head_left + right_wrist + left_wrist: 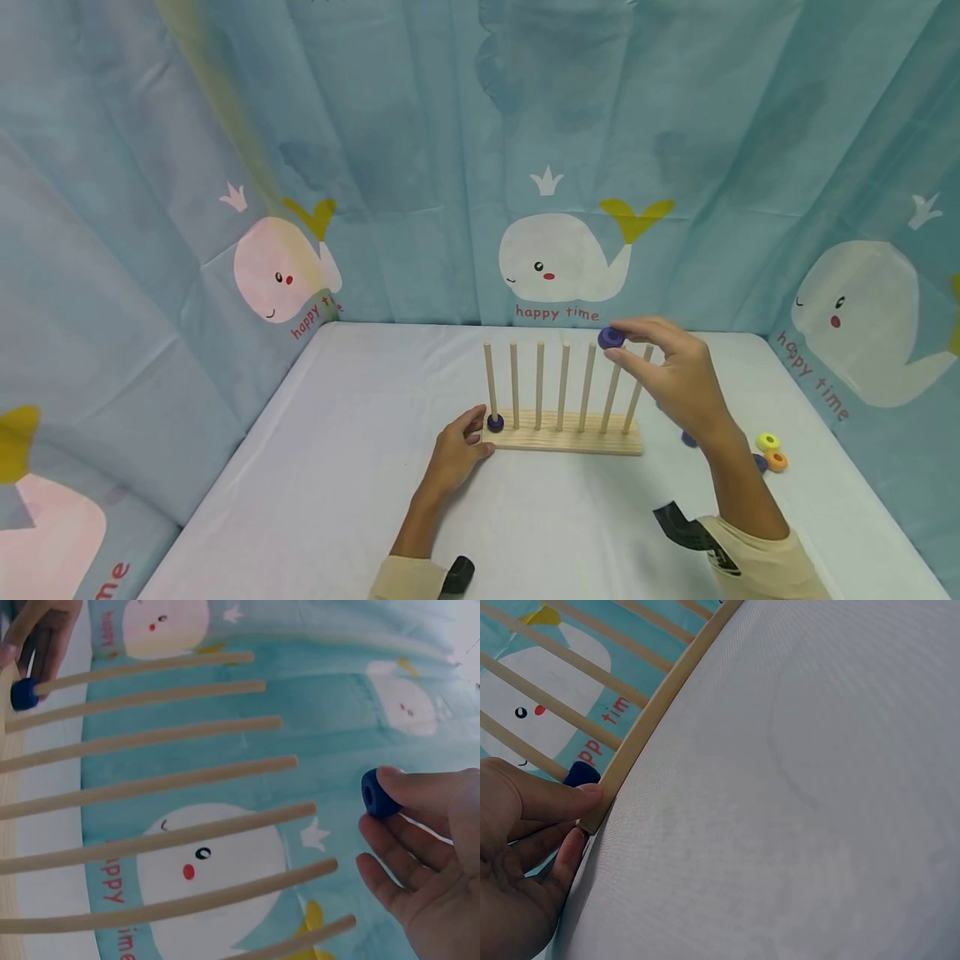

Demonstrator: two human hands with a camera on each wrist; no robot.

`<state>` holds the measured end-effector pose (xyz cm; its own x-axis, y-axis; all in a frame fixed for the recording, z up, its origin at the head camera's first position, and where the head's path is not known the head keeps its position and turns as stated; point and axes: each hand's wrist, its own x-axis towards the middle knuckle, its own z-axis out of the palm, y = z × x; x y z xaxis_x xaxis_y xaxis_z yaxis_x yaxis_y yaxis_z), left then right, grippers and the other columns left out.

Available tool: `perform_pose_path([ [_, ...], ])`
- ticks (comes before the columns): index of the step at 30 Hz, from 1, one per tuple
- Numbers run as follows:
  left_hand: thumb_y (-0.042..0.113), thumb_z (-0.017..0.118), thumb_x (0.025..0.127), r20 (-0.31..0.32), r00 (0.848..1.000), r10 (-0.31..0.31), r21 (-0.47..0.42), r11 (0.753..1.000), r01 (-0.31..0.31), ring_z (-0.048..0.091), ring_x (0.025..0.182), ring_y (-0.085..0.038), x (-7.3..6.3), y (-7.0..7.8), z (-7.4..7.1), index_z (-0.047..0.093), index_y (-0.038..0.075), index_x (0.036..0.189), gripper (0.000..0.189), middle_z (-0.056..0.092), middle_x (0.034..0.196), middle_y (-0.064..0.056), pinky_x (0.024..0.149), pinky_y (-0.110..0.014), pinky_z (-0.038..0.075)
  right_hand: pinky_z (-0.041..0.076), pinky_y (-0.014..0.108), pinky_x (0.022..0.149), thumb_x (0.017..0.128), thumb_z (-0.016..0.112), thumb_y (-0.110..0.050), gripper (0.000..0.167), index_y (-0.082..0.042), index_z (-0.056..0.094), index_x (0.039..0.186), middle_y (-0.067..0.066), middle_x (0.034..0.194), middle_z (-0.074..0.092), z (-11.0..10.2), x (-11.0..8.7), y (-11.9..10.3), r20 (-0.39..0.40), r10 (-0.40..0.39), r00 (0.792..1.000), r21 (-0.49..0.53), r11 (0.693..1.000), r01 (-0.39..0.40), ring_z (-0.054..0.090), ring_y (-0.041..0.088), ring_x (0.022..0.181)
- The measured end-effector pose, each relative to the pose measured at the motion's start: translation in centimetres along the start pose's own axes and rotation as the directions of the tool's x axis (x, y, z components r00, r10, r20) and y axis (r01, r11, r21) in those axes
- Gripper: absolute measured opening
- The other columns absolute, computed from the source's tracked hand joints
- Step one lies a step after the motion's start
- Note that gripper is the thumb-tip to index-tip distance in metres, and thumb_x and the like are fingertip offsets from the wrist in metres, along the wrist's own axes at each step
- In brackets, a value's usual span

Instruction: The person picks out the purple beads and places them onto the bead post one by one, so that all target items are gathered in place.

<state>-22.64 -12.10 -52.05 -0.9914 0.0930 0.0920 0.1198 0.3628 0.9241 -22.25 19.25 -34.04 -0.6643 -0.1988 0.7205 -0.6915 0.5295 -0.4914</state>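
Note:
A wooden peg rack (pixel 562 444) with several upright pegs stands on the white table. My left hand (pixel 456 454) grips the left end of its base, thumb and fingers at the edge in the left wrist view. One dark blue bead (pixel 495 424) sits at the bottom of the leftmost peg, close beside that hand. Up near the peg tops on the right, my right hand (pixel 678 379) pinches another blue bead (pixel 385 799) between thumb and fingertips. In the right wrist view the bead's hole faces the pegs, and a gap separates it from their tips.
On the table to the right lie a yellow bead (pixel 767 442), an orange bead (pixel 777 461) and a blue bead (pixel 761 462) close together. Another blue bead (pixel 689 438) lies nearer the rack, partly behind the right forearm. A whale-print curtain (pixel 420 167) surrounds the table.

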Motion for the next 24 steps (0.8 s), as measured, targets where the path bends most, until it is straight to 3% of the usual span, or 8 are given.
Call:
perform_pose_path([
  [9,0.001,0.073,0.083,-0.003,1.0,0.004,0.003,1.0,-0.004,0.056,0.119,-0.025,0.1,-0.1,0.0,0.048,0.007,0.143,0.065,0.057,0.132,-0.013,0.096,-0.027,0.05,0.046,0.015,0.077,0.078,0.081,-0.006,0.041,-0.012,0.071,0.116,-0.002,0.107,0.068,1.4,0.6,-0.7,0.015,-0.033,0.999,0.052,0.998,0.032,0.059,0.014,0.098],
  [16,0.0,0.073,0.082,-0.009,1.0,0.01,-0.003,1.0,-0.01,0.056,0.119,-0.025,0.1,-0.3,0.0,0.049,0.007,0.142,0.065,0.057,0.132,-0.013,0.096,-0.027,0.05,0.047,0.015,0.086,0.081,0.08,-0.011,0.037,-0.016,0.071,0.117,-0.007,0.111,0.067,2.5,1.2,-1.4,0.061,-0.022,0.998,0.081,0.997,0.017,0.059,0.011,0.1],
  [24,0.001,0.073,0.082,-0.012,1.0,-0.003,-0.001,1.0,0.003,0.056,0.12,-0.025,0.1,-0.1,0.0,0.049,0.007,0.142,0.065,0.057,0.132,-0.013,0.096,-0.027,0.05,0.054,0.032,0.087,0.085,0.077,-0.019,0.032,-0.017,0.069,0.117,-0.009,0.114,0.065,4.3,2.0,-2.1,0.116,-0.048,0.992,0.083,0.996,0.039,0.06,0.011,0.101],
])
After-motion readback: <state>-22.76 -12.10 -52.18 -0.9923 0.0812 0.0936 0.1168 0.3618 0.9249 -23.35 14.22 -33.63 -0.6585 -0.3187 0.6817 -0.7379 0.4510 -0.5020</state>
